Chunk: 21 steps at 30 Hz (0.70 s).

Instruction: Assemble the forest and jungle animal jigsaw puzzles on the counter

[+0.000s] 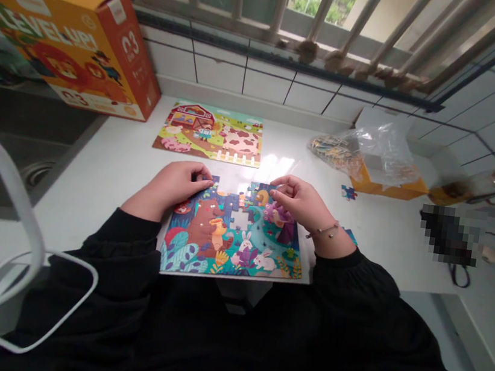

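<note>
A jigsaw puzzle with a bear, rabbits and blue-green plants lies in front of me, mostly assembled. Gaps show at its middle and along its top edge. My left hand is at the upper left corner, thumb and index finger closed on a puzzle piece there. At the upper right, my right hand has its thumb and index finger pinched at the edge piece; the other fingers are curled. Loose puzzle pieces lie right of my right hand, one partly hidden behind my wrist.
A finished farm puzzle lies behind. To the left stands an orange box beside a dark sink. At the back right are a plastic bag of pieces and an open box. A white cable loops at the left.
</note>
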Available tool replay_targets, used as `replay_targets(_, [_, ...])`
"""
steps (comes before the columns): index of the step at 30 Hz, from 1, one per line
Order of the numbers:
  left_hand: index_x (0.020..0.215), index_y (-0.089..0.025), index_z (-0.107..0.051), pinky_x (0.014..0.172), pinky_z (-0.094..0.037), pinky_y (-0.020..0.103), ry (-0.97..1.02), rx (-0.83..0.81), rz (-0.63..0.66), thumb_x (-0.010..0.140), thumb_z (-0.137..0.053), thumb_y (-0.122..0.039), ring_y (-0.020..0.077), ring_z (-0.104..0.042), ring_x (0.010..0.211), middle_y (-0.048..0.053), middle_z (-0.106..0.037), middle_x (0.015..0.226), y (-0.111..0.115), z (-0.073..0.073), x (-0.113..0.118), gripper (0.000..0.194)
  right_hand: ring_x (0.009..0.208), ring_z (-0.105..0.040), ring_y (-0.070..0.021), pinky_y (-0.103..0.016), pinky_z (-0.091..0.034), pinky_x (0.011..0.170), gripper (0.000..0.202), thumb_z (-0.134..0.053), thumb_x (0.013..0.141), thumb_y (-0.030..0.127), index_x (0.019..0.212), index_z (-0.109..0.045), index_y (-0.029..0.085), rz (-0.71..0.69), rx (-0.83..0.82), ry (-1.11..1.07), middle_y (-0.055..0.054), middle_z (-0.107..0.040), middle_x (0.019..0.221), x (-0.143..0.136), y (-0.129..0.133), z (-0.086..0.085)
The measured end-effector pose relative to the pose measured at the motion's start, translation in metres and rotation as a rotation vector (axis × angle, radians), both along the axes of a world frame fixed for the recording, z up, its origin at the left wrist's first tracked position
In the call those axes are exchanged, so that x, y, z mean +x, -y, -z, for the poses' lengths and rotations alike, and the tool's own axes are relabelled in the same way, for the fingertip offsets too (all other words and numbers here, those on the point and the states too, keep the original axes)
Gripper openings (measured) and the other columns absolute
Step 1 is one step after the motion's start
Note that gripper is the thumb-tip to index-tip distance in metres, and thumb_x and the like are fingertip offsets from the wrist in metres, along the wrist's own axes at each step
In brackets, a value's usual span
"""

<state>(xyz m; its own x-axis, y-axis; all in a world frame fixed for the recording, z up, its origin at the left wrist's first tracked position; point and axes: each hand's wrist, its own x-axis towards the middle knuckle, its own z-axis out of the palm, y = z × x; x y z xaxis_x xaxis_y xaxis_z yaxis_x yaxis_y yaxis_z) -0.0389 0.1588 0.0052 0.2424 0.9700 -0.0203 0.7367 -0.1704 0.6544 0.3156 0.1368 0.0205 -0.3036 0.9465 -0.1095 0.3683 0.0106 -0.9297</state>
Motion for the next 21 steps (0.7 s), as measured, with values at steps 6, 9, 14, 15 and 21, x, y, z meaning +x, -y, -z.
replay_targets(6, [0.097, -0.023, -0.082, 0.066, -0.038, 0.032, 0.008, 0.004, -0.007, 0.089, -0.076, -0.054, 0.0197, -0.060, 0.072, 0.002, -0.071, 0.078, -0.001, 0.001, -0.001, 0.033, 0.065, -0.066, -0.0137, -0.025, -0.047, 0.057, 0.016, -0.076, 0.098, 0.029, 0.111, -0.072, 0.020, -0.114, 0.026, 0.114, 0.000, -0.075, 0.079, -0.064, -0.022, -0.011])
replay_targets(9, [0.097, -0.023, -0.082, 0.065, -0.038, 0.032, 0.013, 0.008, -0.005, 0.089, -0.076, -0.053, 0.0195, -0.060, 0.072, 0.002, -0.071, 0.077, -0.001, 0.002, -0.001, 0.032, 0.067, -0.067, -0.0135, -0.025, -0.049, 0.062, 0.013, -0.077, 0.098, 0.023, 0.110, -0.074, 0.019, -0.111, 0.043, 0.210, 0.000, -0.077, 0.081, -0.092, -0.035, -0.005])
replay_targets(14, [0.096, -0.023, -0.082, 0.063, -0.036, 0.031, 0.029, 0.007, 0.006, 0.089, -0.075, -0.053, 0.0202, -0.060, 0.072, 0.002, -0.070, 0.075, 0.001, -0.001, 0.001, 0.031, 0.075, -0.072, -0.0158, -0.027, -0.052, 0.071, 0.013, -0.077, 0.098, 0.022, 0.111, -0.075, 0.019, -0.099, 0.119, 0.341, -0.001, -0.080, 0.087, -0.109, -0.044, 0.002])
replay_targets(15, [0.097, -0.023, -0.082, 0.064, -0.037, 0.031, 0.027, 0.006, 0.010, 0.090, -0.075, -0.052, 0.0202, -0.060, 0.072, 0.002, -0.070, 0.075, 0.002, -0.002, 0.001, 0.031, 0.077, -0.073, -0.0163, -0.027, -0.052, 0.073, 0.013, -0.076, 0.098, 0.023, 0.111, -0.075, 0.019, -0.100, 0.142, 0.361, -0.001, -0.081, 0.088, -0.109, -0.044, 0.002])
replay_targets(21, [0.095, -0.022, -0.082, 0.066, -0.039, 0.032, 0.006, 0.027, 0.016, 0.091, -0.074, -0.050, 0.0205, -0.062, 0.074, 0.002, -0.072, 0.077, 0.003, -0.003, 0.002, 0.029, 0.083, -0.074, -0.0178, -0.028, -0.053, 0.080, 0.013, -0.075, 0.097, 0.024, 0.110, -0.077, 0.020, -0.076, 0.197, 0.469, -0.001, -0.082, 0.090, -0.108, -0.038, -0.003])
